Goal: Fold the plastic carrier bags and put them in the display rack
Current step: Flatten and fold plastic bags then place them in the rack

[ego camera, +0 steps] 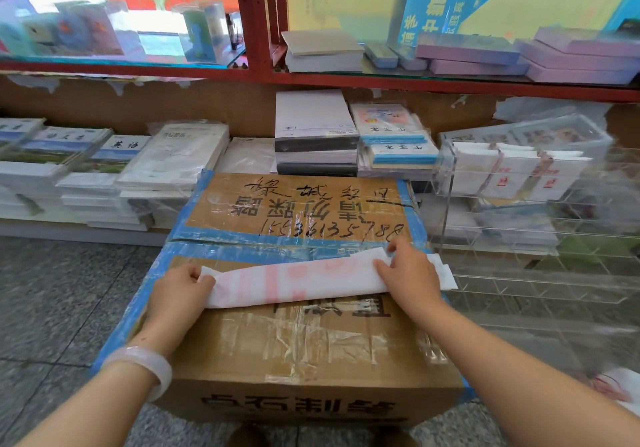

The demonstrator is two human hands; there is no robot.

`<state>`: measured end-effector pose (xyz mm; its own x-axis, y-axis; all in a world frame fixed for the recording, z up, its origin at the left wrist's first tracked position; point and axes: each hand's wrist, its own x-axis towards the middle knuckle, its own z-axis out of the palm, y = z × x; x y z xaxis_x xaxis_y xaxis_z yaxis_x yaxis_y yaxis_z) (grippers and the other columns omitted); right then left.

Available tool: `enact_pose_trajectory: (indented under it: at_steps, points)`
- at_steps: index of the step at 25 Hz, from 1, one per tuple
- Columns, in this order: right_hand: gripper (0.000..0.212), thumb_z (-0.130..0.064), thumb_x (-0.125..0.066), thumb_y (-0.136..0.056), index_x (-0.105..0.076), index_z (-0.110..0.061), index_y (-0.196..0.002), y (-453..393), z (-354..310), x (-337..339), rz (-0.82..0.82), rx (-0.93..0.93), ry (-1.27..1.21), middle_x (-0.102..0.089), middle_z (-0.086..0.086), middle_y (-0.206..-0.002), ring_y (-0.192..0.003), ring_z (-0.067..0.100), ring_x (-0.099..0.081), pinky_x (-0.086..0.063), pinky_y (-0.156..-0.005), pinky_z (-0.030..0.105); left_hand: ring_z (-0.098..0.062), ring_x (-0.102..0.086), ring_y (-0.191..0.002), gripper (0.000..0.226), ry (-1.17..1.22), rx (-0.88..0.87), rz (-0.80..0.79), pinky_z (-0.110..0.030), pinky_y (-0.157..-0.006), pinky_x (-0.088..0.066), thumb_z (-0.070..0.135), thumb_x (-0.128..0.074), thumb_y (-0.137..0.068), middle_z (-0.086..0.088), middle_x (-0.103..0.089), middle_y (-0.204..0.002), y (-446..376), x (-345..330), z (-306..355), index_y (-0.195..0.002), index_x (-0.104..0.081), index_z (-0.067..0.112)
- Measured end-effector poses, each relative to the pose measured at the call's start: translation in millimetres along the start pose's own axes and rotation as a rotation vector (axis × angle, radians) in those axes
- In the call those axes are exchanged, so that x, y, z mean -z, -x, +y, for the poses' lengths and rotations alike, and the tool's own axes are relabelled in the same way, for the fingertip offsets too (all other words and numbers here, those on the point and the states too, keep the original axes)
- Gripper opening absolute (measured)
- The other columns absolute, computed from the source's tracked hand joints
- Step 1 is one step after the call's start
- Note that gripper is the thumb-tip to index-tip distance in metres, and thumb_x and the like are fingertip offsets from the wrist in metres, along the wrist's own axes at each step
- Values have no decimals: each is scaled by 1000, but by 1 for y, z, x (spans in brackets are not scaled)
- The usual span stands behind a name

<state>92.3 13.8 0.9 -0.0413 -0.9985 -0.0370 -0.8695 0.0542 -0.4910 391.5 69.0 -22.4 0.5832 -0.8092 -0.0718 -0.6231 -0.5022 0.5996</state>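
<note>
- A white plastic carrier bag [298,282] with pale red print lies folded into a long flat strip across the top of a taped cardboard box [294,339], running left to right near the box's middle seam.
- The left hand [180,296] holds the strip's left end, fingers curled over the bag's edge and clamped on it, knuckles toward the camera. A pale bangle [145,365] sits on that wrist.
- The right hand [408,273] lies on the strip near its right end, thumb and fingers pinching the upper layer of plastic; the bag's tail sticks out past the hand to the right.
- The box carries blue tape along its edges, clear tape over its flaps and handwritten black characters and digits on the far flap.
- Just right of the box stands a clear acrylic display rack [540,238] of gridded compartments; its upper tier holds several folded white bags with red print [512,173], standing on edge.
- Behind the box, stacks of wrapped exercise books [173,155] and paper fill a low shelf.
- Above them a red-framed glass cabinet [256,31] holds lilac boxes and stationery.
- The floor [52,308] is grey speckled tile.
</note>
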Motion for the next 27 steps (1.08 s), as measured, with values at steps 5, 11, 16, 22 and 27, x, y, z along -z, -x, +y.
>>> enact_pose_trajectory:
  at_steps: [5,11,16,22,27]
  points:
    - [55,-47,-21,-100,-4,-33,-151,33,-55,-42,-273,639,306,11,-4,-159,-145,19,13,9,-115,48,-18,-42,-63,12,-53,-27,14,-32,-56,-32,15,-52,-87,-8,-52,-74,9,2,6,-82,-57,5]
    - [90,-61,23,-65,4,-37,-149,28,-51,-72,-424,660,373,12,-8,-158,-145,15,16,22,-108,49,-35,-39,-126,50,-264,-408,98,-42,-103,-31,17,-54,-89,-19,-44,-137,27,0,36,-136,-42,6]
    - [67,-57,4,-90,6,-29,-151,28,-55,-74,-464,617,368,11,-9,-158,-141,7,20,19,-112,51,1,23,-130,112,-602,-769,-379,-28,-111,17,67,49,-46,7,11,-157,37,-38,46,-143,17,21]
    - [67,-58,5,-89,13,-29,-149,14,-22,-48,-471,535,487,21,-11,-155,-143,10,18,18,-111,48,-14,15,-144,54,-755,-394,-319,-38,-117,6,39,2,-99,0,17,-156,11,-7,0,-148,14,19]
    - [81,-63,26,-75,19,-28,-147,7,36,-3,-399,343,668,27,-12,-148,-145,14,16,17,-110,50,-13,13,-144,54,-727,-331,-307,-45,-116,7,35,-5,-101,2,16,-157,17,-5,-2,-149,11,19]
